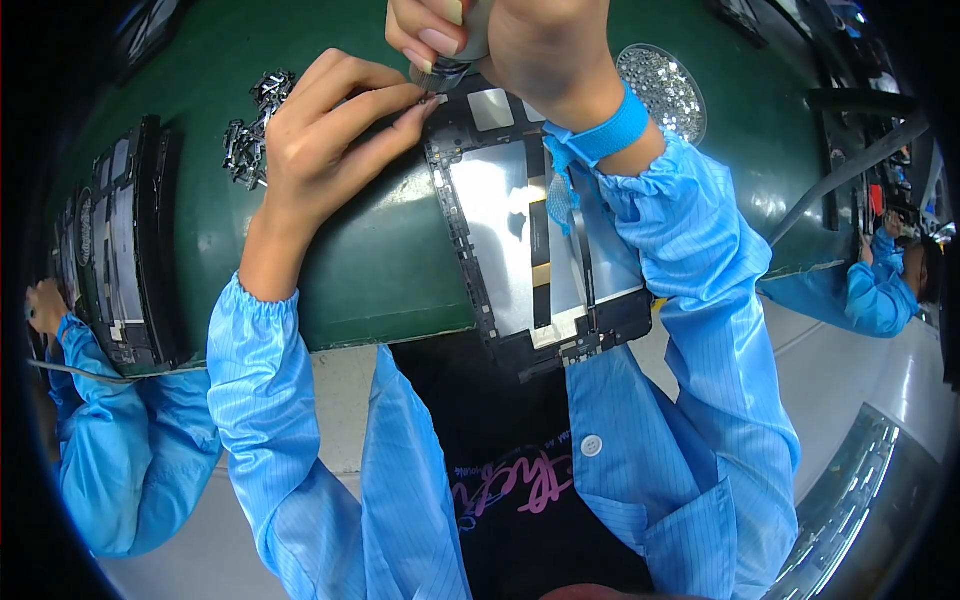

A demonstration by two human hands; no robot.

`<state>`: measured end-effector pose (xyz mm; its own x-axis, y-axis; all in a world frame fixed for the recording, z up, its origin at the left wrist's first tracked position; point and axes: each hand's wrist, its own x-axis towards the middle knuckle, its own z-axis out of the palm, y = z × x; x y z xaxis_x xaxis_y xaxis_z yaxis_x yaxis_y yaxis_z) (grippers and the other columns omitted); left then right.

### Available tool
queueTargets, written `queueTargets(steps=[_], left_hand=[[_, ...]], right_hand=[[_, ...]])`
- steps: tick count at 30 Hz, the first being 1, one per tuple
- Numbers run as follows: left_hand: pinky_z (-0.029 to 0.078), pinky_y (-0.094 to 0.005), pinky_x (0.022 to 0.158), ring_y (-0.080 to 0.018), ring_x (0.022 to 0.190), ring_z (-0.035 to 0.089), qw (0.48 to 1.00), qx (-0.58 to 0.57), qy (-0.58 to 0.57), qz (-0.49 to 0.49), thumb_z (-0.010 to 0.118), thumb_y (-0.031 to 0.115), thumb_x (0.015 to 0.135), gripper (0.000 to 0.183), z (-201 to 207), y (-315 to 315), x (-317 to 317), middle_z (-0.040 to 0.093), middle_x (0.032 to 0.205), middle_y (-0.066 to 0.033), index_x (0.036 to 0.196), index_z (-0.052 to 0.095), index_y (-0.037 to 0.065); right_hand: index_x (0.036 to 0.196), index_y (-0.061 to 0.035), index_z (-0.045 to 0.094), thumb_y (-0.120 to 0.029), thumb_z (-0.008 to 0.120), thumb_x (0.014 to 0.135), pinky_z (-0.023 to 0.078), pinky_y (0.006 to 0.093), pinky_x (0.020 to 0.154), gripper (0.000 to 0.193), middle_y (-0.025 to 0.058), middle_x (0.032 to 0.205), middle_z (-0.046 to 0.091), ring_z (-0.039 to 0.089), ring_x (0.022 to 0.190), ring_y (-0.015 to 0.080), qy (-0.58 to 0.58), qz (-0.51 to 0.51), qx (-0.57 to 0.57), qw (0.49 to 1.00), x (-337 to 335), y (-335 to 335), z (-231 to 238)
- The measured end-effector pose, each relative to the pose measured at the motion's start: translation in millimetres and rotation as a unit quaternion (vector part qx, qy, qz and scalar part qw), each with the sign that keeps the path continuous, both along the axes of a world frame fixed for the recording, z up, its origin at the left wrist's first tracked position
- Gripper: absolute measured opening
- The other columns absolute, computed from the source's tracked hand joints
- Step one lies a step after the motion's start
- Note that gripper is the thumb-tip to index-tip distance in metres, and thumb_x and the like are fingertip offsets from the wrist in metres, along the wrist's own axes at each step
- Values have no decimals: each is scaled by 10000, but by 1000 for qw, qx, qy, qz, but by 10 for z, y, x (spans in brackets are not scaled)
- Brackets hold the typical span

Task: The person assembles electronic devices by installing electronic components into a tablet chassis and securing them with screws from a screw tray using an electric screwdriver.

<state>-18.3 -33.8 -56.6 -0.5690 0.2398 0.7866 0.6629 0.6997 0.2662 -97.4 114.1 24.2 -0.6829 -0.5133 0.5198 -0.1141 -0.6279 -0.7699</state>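
Head view, device [500, 220], long axis away-left

Runs in large, slanting pink-to-purple script [541, 486] across the black cloth shirt [445, 375], below the black rectangular electronic device with silver metal panels [495, 240], between the open edges of the light-blue striped fabric jacket [655, 480]. Shows also in much smaller purple lettering [558, 441] around that script, likewise below the device, too small to read surely.
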Motion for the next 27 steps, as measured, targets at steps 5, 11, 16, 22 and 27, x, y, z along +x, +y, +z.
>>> queueTargets(steps=[5,11,16,22,27], left_hand=[[472,-298,573,-195,698,595,1000,-1,-2,4,815,16,694,173,9,-3,8,645,790,-67,845,730,19],[477,-301,577,-197,699,600,1000,2,9,2,815,16,693,176,2,-2,5,647,795,-70,847,730,16],[480,-297,576,-195,696,603,1000,-2,11,2,813,15,700,168,7,-3,9,650,800,-72,846,729,14],[494,-297,578,-197,701,619,1000,8,-9,7,819,22,701,172,16,4,25,654,810,-74,846,727,9],[511,-307,577,-201,695,629,1000,17,-9,20,823,33,700,189,36,24,31,654,830,-80,861,727,7]], right_hand=[[828,31,635,-66,632,919,336,243,349,134,24,506,532,463,360,87,-2,2,2,1000,10,-1,13],[810,22,631,-61,626,921,334,242,349,139,18,502,528,457,359,82,-1,2,6,1000,25,12,21],[808,17,623,-60,623,923,336,243,347,139,14,502,528,453,357,82,-6,0,6,1000,44,2,33],[820,23,621,-65,627,922,350,250,350,135,22,498,521,450,354,90,-39,12,14,999,50,7,53],[840,31,626,-72,630,922,357,253,352,131,22,494,510,452,355,97,-32,10,15,999,30,-1,30]])
